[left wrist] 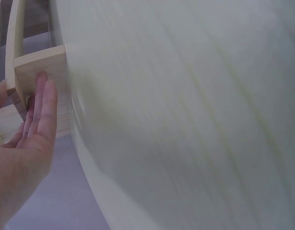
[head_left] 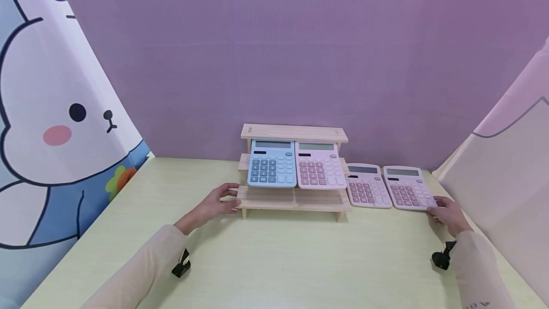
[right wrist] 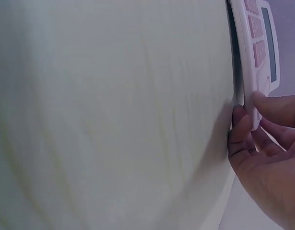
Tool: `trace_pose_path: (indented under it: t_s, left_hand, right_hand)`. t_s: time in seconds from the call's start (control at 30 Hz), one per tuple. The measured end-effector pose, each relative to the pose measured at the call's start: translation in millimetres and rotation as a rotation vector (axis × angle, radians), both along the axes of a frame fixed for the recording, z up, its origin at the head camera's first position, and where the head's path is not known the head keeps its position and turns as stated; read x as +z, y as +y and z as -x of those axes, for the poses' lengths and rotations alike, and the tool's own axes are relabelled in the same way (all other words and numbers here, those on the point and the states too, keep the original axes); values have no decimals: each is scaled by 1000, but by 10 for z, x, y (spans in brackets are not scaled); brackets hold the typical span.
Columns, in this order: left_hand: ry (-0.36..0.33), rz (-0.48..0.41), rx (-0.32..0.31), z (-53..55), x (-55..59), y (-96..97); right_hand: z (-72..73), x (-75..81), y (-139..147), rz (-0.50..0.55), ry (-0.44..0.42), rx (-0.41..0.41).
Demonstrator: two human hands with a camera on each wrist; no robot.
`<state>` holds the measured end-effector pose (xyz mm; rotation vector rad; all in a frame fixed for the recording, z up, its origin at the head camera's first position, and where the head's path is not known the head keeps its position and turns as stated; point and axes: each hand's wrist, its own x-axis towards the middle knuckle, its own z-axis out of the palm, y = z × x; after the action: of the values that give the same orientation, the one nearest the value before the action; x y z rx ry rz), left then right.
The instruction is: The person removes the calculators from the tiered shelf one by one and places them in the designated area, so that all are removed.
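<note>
My left hand (head_left: 216, 202) is at the left end of the lowest step of a tiered wooden shelf (head_left: 293, 198). In the left wrist view, its nearly straight fingers (left wrist: 42, 110) lie under the board beside the end support, a digit on the board's other face. A blue calculator (head_left: 272, 163) and a pink calculator (head_left: 320, 166) lean side by side on the shelf. Out to the right, my right hand (head_left: 450, 214) pinches the near right corner of the rightmost pink calculator (head_left: 407, 187), thumb on top and fingers beneath. That corner is slightly raised in the right wrist view.
Another pink calculator (head_left: 368, 185) lies between the shelf and the held one. Everything stands on a pale yellow-green table (head_left: 283, 261). A purple backdrop (head_left: 291, 51) rises behind, with a cartoon-printed cloth (head_left: 51, 85) at the left and a pale cloth (head_left: 506, 170) at the right.
</note>
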<state>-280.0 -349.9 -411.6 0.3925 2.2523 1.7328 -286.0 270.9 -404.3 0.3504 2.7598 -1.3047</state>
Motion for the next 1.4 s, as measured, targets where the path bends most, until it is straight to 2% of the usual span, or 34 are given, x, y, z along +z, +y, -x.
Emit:
trace_pose_path:
  t_s: [0.4,0.77,1.03,1.4]
  left_hand:
    - [5,1,-6,24,-41,2]
    - [-7,-11,14,18,-49,9]
    - [-10,-9,14,35,-57,0]
    - [-10,-12,18,27,-55,4]
  right_hand:
    - [-22,-34,30,-10,2,-6]
    - [6,-62,29,2,-7,-34]
    - [-42,9,-8,0,-12,-5]
    - [-116,69,-73,-11,115,26]
